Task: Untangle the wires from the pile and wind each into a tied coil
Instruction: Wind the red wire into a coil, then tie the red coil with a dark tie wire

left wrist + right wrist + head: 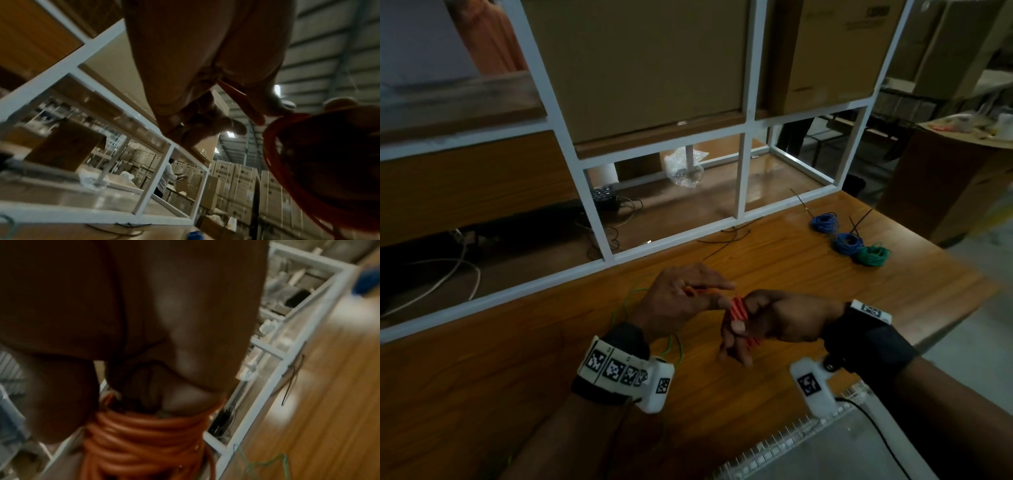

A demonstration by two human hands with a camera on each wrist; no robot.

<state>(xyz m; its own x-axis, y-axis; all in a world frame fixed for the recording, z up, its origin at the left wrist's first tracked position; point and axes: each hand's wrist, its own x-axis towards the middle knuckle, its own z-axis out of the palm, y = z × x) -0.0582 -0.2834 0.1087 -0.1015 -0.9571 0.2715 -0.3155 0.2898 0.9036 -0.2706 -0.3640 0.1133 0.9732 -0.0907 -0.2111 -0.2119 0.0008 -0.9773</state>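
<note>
Winding at the wooden table (774, 260), the right hand (774, 322) had a red wire coil (738, 308) wrapped round its fingers while the left hand (681, 298) pinched the wire's free end. From the left wrist, that pinch showed beside the coil (273, 146). From the right wrist, fingers (185, 353) sat inside the loops (144, 443).

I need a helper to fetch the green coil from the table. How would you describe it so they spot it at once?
Look to the far right end of the wooden table, past the white frame. Three small wire coils lie there in a row. The green coil is the nearest, touching a blue coil; the other two are blue.
</note>
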